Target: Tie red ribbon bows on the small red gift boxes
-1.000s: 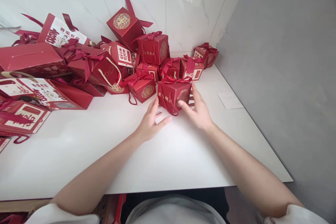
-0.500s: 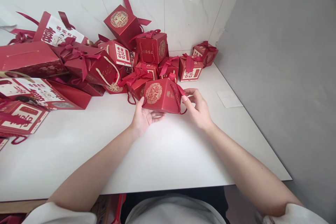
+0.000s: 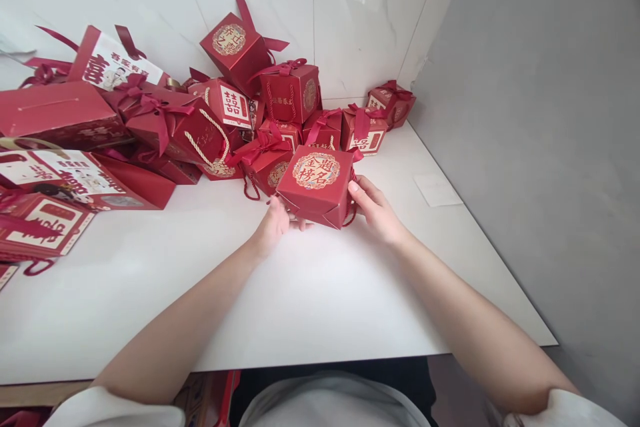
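A red gift box (image 3: 316, 203) with a round gold emblem and characters is held between my two hands above the white table. My left hand (image 3: 274, 227) supports it at its left lower edge, some fingers hidden beneath. At its right side, my right hand (image 3: 376, 210) grips it, with the thumb on the front corner and the other fingers behind. A ribbon and part of a twisted red cord handle show at the box's right side. Just behind it sits another red box (image 3: 265, 167) with a bow on top.
Several red gift boxes (image 3: 290, 97) with ribbons and cords are heaped along the tiled wall. Larger red packages (image 3: 55, 113) lie at the left. A small white paper (image 3: 437, 190) rests on the white table (image 3: 320, 307) near the grey wall (image 3: 540, 147) on the right.
The box has been turned in my hands. Its emblem face now points up towards me, and its front lower face has come into view. My left hand has shifted slightly right.
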`<state>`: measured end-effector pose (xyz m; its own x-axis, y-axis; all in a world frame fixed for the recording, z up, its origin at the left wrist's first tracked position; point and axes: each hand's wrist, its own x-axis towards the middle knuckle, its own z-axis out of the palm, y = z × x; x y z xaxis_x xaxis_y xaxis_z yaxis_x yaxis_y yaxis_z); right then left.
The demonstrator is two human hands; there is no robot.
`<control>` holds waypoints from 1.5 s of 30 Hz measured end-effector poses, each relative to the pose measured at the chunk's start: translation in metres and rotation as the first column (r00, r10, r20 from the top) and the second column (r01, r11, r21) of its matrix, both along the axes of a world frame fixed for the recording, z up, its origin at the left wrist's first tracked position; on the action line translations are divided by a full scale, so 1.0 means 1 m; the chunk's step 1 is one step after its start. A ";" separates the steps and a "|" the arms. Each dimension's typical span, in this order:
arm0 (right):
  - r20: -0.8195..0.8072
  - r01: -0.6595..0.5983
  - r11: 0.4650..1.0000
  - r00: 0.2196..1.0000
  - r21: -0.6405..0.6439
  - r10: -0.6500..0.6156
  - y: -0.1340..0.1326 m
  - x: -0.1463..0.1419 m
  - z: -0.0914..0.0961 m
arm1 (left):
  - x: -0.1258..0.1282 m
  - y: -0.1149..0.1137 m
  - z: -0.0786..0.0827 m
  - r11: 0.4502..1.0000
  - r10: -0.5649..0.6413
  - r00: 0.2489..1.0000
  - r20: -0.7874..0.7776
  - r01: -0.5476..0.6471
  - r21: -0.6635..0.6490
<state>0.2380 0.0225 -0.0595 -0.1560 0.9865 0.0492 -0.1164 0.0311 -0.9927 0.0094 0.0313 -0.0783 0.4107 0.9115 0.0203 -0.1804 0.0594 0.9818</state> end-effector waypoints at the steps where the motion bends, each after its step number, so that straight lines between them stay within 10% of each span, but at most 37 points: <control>1: -0.030 -0.008 1.000 1.000 -0.022 0.007 0.000 -0.001 0.000 | -0.001 -0.001 0.000 0.999 0.002 1.000 -0.012 -0.002 0.046; 7: -0.155 -0.240 0.932 0.967 -0.272 0.203 -0.001 -0.005 -0.001 | -0.006 -0.003 0.008 0.987 0.070 0.996 -0.054 -0.062 0.150; 16: -0.190 -0.214 0.902 0.970 -0.374 0.152 0.002 -0.007 -0.002 | -0.001 -0.014 0.019 0.971 0.061 0.991 -0.118 -0.031 0.238; 23: -0.154 -0.156 0.984 0.978 -0.088 0.141 -0.001 -0.004 -0.006 | -0.004 -0.008 0.006 0.941 0.191 0.969 -0.154 -0.137 0.309; 30: -0.012 -0.195 0.961 0.979 0.195 0.201 -0.008 0.003 0.001 | -0.001 -0.006 0.000 0.951 0.031 0.997 -0.065 -0.009 0.309; 37: 0.092 -0.199 0.929 0.980 0.313 0.179 -0.003 0.013 -0.002 | -0.010 -0.003 0.006 0.787 0.081 0.882 -0.465 0.230 0.573; 45: 0.156 -0.333 0.909 0.941 0.253 0.301 0.003 0.018 -0.011 | -0.012 0.006 0.001 0.742 0.120 0.876 -0.467 0.234 0.629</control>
<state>0.2563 0.0255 -0.0701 -0.4782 0.8351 0.2718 -0.0551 0.2804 -0.9583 -0.0027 0.0372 -0.0769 0.5814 0.7118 0.3940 0.2695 -0.6254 0.7323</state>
